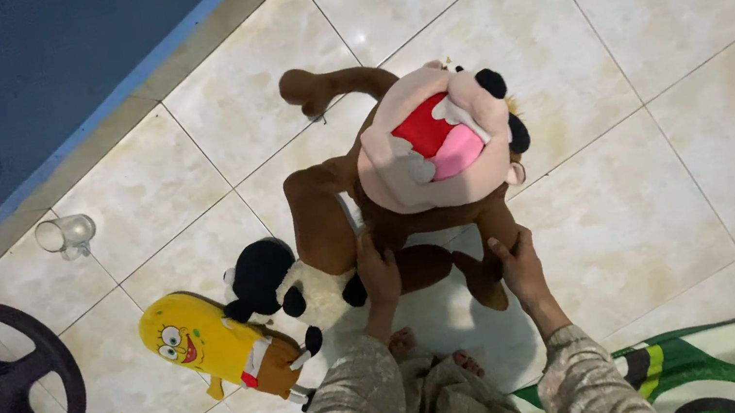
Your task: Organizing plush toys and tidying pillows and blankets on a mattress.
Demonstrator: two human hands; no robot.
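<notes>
On tiled floor [719, 131], brown plush [339, 211] between fingers [374, 259]

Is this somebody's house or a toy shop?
Probably a home floor: pale floor tiles, a blue mat, a green patterned blanket, and scattered toys like the brown plush both hands hold.

left hand [379, 273] + right hand [520, 268] | gripping brown plush toy [401, 172] | tiled floor [700, 134]
</notes>
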